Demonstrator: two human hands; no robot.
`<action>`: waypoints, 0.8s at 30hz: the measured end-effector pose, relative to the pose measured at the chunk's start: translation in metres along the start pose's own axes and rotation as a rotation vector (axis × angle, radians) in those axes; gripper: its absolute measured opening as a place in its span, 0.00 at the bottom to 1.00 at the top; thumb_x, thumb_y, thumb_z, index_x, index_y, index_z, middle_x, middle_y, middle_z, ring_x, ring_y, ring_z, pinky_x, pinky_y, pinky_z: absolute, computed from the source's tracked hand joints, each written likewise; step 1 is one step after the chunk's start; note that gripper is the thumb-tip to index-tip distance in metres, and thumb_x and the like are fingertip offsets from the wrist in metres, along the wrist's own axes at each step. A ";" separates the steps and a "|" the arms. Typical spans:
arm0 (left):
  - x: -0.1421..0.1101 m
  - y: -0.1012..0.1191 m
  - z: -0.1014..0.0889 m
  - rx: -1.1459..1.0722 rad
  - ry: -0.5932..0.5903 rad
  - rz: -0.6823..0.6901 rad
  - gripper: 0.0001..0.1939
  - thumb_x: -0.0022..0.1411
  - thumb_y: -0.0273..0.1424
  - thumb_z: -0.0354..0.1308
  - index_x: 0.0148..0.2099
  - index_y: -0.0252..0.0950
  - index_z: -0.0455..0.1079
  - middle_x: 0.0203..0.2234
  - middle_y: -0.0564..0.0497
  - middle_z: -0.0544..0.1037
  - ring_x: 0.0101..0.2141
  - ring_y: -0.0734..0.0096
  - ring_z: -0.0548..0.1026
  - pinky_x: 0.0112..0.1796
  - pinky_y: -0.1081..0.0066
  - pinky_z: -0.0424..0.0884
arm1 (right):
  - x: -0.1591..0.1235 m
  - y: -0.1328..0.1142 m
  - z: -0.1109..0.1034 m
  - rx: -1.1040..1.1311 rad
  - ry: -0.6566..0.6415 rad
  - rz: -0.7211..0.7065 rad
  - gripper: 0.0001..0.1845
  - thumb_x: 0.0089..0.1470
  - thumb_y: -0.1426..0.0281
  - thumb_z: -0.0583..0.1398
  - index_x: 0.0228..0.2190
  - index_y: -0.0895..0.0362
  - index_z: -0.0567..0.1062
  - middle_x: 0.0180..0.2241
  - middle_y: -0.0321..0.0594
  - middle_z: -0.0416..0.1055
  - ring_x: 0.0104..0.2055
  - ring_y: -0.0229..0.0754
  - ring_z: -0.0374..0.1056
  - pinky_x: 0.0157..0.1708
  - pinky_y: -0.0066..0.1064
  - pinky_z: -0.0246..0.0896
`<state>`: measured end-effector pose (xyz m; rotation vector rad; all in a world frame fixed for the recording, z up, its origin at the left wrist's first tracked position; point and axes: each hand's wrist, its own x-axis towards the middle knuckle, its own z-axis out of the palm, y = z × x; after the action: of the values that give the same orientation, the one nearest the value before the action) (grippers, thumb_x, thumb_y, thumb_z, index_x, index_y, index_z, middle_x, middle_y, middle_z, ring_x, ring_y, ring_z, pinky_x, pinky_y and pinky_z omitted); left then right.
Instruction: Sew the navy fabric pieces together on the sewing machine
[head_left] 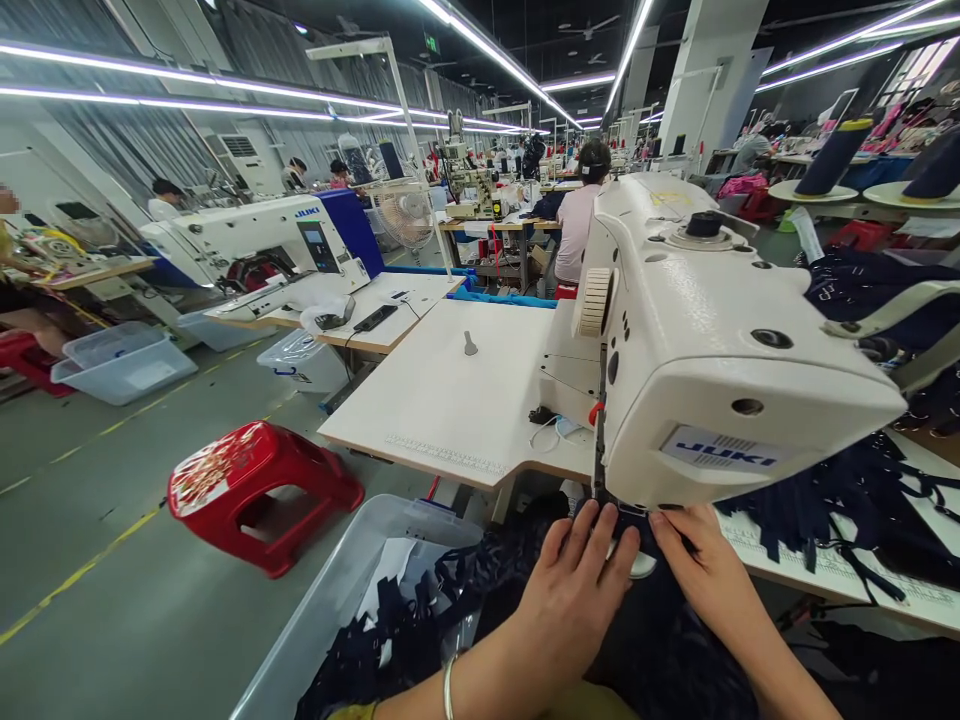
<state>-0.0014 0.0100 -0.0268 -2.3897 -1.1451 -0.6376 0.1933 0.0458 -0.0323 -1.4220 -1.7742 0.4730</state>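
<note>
My left hand (576, 585), with a bangle at the wrist, has its bent fingers close together on navy fabric (637, 635) just below the needle area of a white JUKI sewing machine (720, 370). To its right, my right hand (699, 562) pinches the fabric's upper edge between thumb and fingers. The fabric hangs down over my lap. A small white machine part (643, 566) shows between the hands. The machine head hides the needle's exact spot, and the left fingertips are partly hidden in the dark cloth.
A clear plastic bin (337, 600) with navy pieces stands at my left. Beyond it is a red stool (262, 490). The white tabletop (465, 390) bears a small grey metal piece (470, 344). Navy straps (825, 490) lie right of the machine. A person (581, 210) sits ahead.
</note>
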 end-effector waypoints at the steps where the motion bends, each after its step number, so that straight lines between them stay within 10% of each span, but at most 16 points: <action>1: 0.000 0.000 0.000 0.006 -0.002 0.002 0.22 0.69 0.35 0.52 0.63 0.39 0.61 0.62 0.45 0.63 0.61 0.59 0.59 0.58 0.63 0.51 | 0.000 0.001 0.000 -0.003 0.001 -0.001 0.14 0.60 0.62 0.53 0.31 0.51 0.76 0.36 0.42 0.71 0.45 0.50 0.65 0.45 0.43 0.61; 24: 0.001 0.006 0.003 0.058 0.014 -0.019 0.22 0.68 0.34 0.53 0.62 0.38 0.63 0.61 0.43 0.64 0.61 0.57 0.61 0.59 0.60 0.49 | -0.005 -0.004 0.008 -0.015 0.046 0.095 0.15 0.58 0.63 0.52 0.23 0.52 0.72 0.37 0.44 0.70 0.48 0.53 0.62 0.44 0.43 0.62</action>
<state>0.0046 0.0082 -0.0296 -2.3251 -1.1660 -0.6186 0.1846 0.0416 -0.0359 -1.5213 -1.6828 0.4732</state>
